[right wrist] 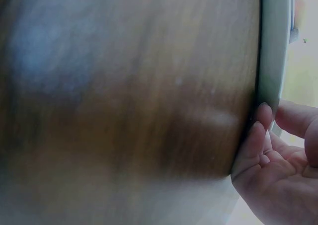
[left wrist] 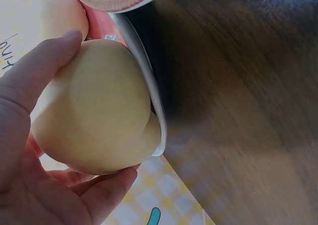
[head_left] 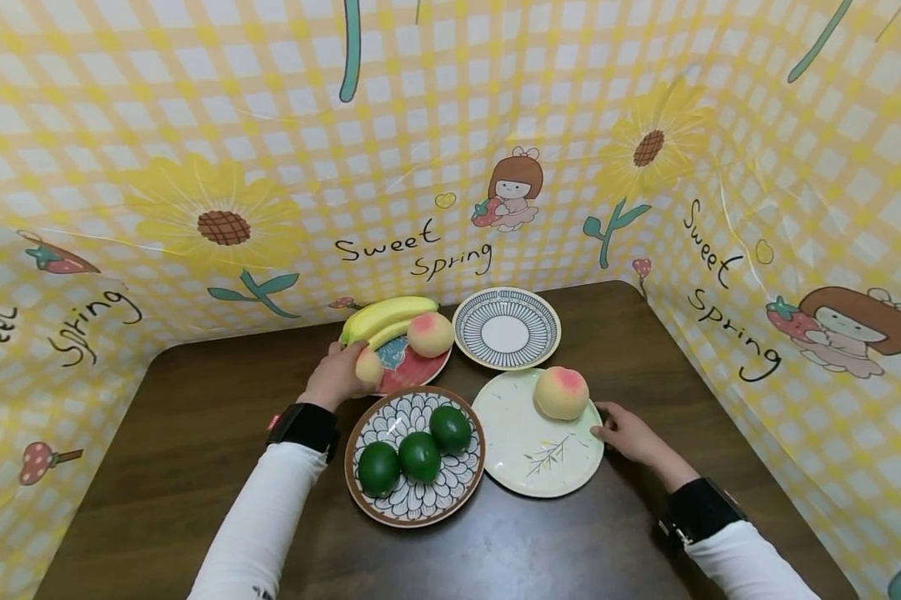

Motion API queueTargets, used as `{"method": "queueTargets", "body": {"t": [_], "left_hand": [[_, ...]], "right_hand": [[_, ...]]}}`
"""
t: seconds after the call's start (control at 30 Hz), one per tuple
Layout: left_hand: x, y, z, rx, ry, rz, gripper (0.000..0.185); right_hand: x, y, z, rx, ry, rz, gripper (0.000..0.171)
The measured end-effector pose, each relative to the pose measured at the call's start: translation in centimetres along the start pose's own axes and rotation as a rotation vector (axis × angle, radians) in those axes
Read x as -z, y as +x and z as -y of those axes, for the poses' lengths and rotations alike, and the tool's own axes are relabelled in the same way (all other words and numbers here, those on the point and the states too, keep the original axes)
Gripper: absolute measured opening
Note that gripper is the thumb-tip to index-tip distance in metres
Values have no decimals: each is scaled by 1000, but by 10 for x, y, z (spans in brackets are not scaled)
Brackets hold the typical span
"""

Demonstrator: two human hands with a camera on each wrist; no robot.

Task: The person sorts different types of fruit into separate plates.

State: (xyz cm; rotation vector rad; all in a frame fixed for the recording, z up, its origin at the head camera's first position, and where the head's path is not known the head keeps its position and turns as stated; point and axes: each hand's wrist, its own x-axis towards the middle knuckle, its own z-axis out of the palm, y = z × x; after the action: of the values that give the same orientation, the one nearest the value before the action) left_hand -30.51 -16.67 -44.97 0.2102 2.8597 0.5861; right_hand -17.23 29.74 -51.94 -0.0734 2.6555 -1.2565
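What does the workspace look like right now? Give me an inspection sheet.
Surface: dark wooden table, four plates on it.
Job's things: left hand grips a peach at the red plate, which also holds bananas and a second peach.
Clutter: striped plate; white plate with a third peach; patterned plate with three green fruits.
Grippers: right hand touches the white plate's rim.
Cables: nothing seen.
Surroundings: yellow checked backdrop on three sides.
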Motion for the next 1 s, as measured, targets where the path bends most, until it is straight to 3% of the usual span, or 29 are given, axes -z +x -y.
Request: {"method": "queueTargets", "body": {"t": [0.17, 0.33, 0.5, 0.7, 0.83, 1.0], "left_hand": [[4, -5, -3, -6, -4, -4, 89], [16, -11, -18, -62, -12, -70, 86], [27, -19, -47, -141, -25, -133, 83], [32, -37, -97, -265, -50, -216, 85], [23, -54, -132, -376, -105, -225, 88], [-8, -71, -168, -493, -158, -212, 84]], "right_hand": [[-1, 0, 0, 0, -1, 10, 53], [0, -1, 1, -3, 1, 9, 53], [0, 0, 1, 1, -2, 8, 53], [-1, 0, 2, -44, -10, 30, 54], [1, 0, 2, -69, -22, 36, 55], [2, -1, 4, -51, -33, 29, 54]]}}
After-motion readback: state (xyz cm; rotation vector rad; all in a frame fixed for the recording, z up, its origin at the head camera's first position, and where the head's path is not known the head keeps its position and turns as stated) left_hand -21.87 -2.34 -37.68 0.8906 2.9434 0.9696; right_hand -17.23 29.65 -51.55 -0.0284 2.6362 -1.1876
